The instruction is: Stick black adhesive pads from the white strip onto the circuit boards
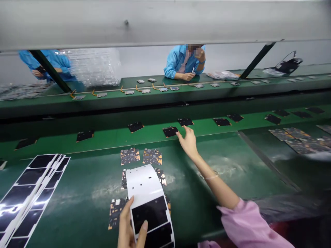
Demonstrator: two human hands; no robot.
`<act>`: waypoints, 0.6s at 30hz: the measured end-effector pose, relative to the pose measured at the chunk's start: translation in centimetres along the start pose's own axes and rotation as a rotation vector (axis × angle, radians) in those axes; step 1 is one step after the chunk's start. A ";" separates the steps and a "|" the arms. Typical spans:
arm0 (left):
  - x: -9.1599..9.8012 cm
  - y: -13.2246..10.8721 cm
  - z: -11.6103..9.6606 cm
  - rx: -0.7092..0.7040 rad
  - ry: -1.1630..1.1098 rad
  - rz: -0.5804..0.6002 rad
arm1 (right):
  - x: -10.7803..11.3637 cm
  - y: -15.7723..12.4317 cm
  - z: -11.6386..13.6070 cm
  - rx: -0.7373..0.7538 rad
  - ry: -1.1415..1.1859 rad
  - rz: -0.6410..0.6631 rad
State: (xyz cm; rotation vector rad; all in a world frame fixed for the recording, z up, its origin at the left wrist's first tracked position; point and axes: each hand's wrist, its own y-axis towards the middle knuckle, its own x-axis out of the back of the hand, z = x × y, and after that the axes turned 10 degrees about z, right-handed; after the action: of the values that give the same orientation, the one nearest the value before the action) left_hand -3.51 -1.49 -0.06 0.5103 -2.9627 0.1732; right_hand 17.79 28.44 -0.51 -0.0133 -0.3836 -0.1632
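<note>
My left hand (pixel 130 229) grips a white backing sheet (pixel 144 186) that carries black rectangular stickers; the thumb lies on one sticker. The sheet curls up over several small circuit boards (pixel 141 156) laid out on the dark green bench. My right hand (pixel 188 142), fingers stretched out and holding nothing, reaches forward over the edge of the green conveyor belt (pixel 108 136). Its fingertips are just right of a black-covered board (pixel 170 131) on the belt.
More black-covered boards (pixel 222 121) ride the belt to both sides. A stack of sticker sheets (pixel 28 193) lies at the left. Loose boards (pixel 300 137) lie at the right. Across a second belt, two people in blue coats (pixel 184 62) work.
</note>
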 end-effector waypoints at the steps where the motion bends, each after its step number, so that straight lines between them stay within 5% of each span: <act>1: -0.2 0.2 -0.5 0.003 -0.028 0.013 | 0.7 -2.1 0.0 0.026 -0.006 0.000; 3: -0.6 0.5 -1.5 0.016 -0.105 0.036 | 1.6 -7.1 0.2 0.036 0.059 0.151; 6: -1.3 1.1 -2.6 0.057 -0.267 0.041 | 1.9 -15.0 1.4 -0.112 0.338 0.709; 8: -1.6 1.2 -2.9 0.085 -0.341 0.066 | 1.6 -18.7 2.4 -0.147 0.414 0.806; 12: -1.6 1.0 -2.3 0.106 -0.249 0.192 | 1.6 -21.0 4.0 0.062 0.308 0.420; 15: -1.7 0.3 -1.5 0.104 -0.173 0.266 | 2.1 -21.1 4.9 0.438 0.003 0.102; 18: -1.7 -0.5 -0.6 0.052 -0.078 0.230 | 2.7 -21.9 6.0 0.889 -0.313 0.080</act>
State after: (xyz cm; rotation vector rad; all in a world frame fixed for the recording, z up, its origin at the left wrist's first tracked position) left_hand -1.68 -1.30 0.35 0.1837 -3.0941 0.2588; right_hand 14.53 6.71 5.64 0.8295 -0.7407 0.1013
